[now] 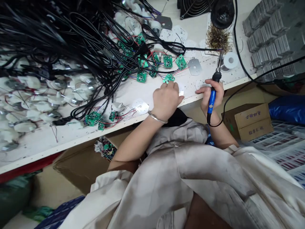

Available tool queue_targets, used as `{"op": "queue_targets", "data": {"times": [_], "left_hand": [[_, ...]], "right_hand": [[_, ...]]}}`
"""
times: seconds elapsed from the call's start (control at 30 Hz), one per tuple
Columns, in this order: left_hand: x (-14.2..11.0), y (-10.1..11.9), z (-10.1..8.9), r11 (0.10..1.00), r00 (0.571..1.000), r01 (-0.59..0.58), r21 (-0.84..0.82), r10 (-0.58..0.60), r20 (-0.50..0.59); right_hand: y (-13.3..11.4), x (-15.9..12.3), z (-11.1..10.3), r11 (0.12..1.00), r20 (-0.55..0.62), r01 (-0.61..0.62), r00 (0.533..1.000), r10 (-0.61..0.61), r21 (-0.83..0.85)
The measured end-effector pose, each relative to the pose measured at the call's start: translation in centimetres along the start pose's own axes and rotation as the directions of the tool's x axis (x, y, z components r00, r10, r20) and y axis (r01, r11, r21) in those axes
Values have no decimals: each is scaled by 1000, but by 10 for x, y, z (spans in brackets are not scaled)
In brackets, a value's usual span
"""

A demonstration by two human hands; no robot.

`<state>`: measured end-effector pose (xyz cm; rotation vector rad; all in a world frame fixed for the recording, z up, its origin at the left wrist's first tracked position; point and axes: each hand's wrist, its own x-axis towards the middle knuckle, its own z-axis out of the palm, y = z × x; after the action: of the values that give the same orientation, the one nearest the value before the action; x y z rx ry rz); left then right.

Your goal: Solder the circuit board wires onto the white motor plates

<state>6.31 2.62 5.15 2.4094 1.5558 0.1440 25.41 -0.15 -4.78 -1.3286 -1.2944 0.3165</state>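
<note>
Bright, even light, soft shadows, curved wide-angle distortion toward the edges.

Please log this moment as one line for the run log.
left hand: on green circuit board | right hand: holds blue soldering iron | nearby: solder spool

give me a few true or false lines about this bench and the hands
1. The right hand holds a blue-handled soldering iron. True.
2. The left hand grips a spool of solder wire. False: the spool lies on the bench, and the left hand touches a green circuit board.
3. A metal bangle sits on the left wrist. True.
4. The black cables lie inside a cardboard box under the bench. False: they are heaped on the bench top.
</note>
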Motion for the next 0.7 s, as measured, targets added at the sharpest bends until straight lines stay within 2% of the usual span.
{"op": "queue_targets", "data": {"times": [0.03, 0.13, 0.23, 0.3, 0.4, 0.47, 0.53, 0.63, 0.7], "left_hand": [[-2, -11, -2, 997, 997, -78, 11, 78, -1], [-9, -38, -5, 967, 968, -251, 34, 252, -8], [-15, -54, -9, 950, 950, -311, 8, 311, 9], [-18, -58, -12, 943, 943, -331, -22, 331, 21], [-8, -55, -10, 963, 965, -256, -82, 250, -77], [15, -47, -1, 980, 971, -157, -126, 131, -199], [45, -38, 12, 986, 967, -71, -147, 32, -254], [78, -30, 25, 991, 987, 51, -121, -69, -148], [75, -31, 22, 989, 992, 31, -144, -49, -119]], "right_hand": [[0, 0, 1, 999, -49, 28, 998, -30, -33], [0, -1, 3, 998, -34, 23, 999, -25, -50], [0, -1, 4, 1000, -5, 0, 1000, 0, -24], [0, -2, 5, 1000, -29, 8, 1000, -9, -24], [-2, -2, 7, 998, -92, 54, 994, -56, -19], [-5, -1, 10, 998, -110, 60, 992, -61, -14], [-10, -1, 12, 999, -120, 35, 992, -34, 6], [-19, -2, 10, 996, -70, -77, 994, 80, 53], [-24, 0, 6, 989, -1, -137, 991, 137, 47]]}}
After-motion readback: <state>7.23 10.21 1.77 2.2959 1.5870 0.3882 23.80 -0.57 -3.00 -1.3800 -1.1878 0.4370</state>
